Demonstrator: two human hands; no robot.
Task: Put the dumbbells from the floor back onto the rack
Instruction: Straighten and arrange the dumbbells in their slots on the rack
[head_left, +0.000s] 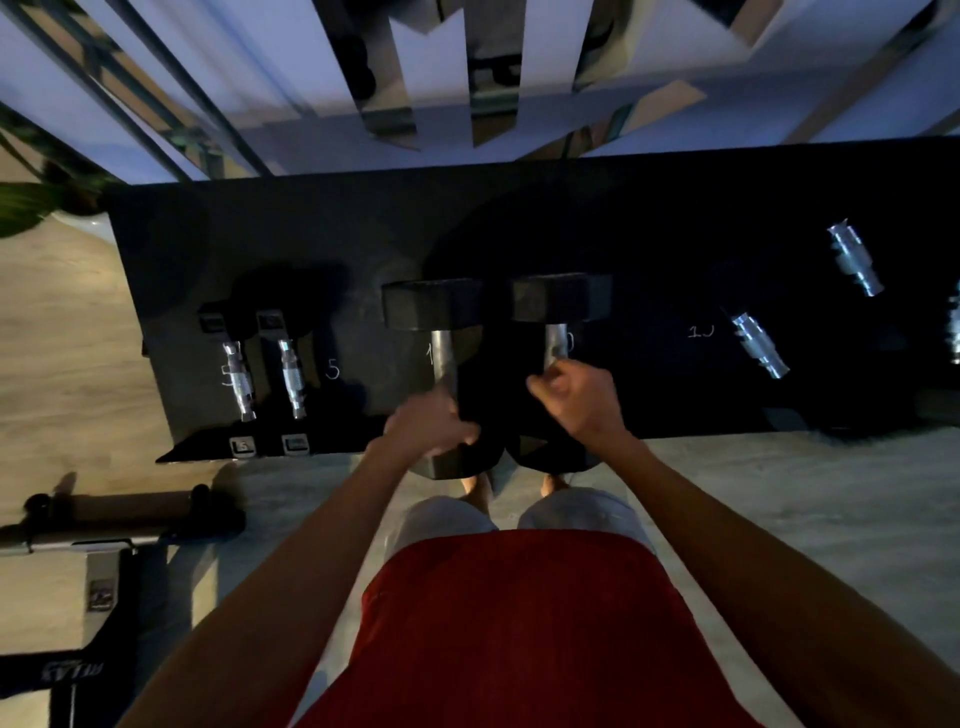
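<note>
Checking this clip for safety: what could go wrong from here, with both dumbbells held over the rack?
Bare toes sit just below the near ends of the left dumbbell and right dumbbell; a slip could land on them. The left hand and right hand grip side by side, so the heads might knock together and trap a hand.

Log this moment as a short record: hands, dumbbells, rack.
left hand: grips the handle of the left dumbbell
right hand: grips the handle of the right dumbbell
held pair: side by side over the rack; contact with it cannot be told
already racked: two small dumbbells at left by the 5 marks; other dumbbells at right
</note>
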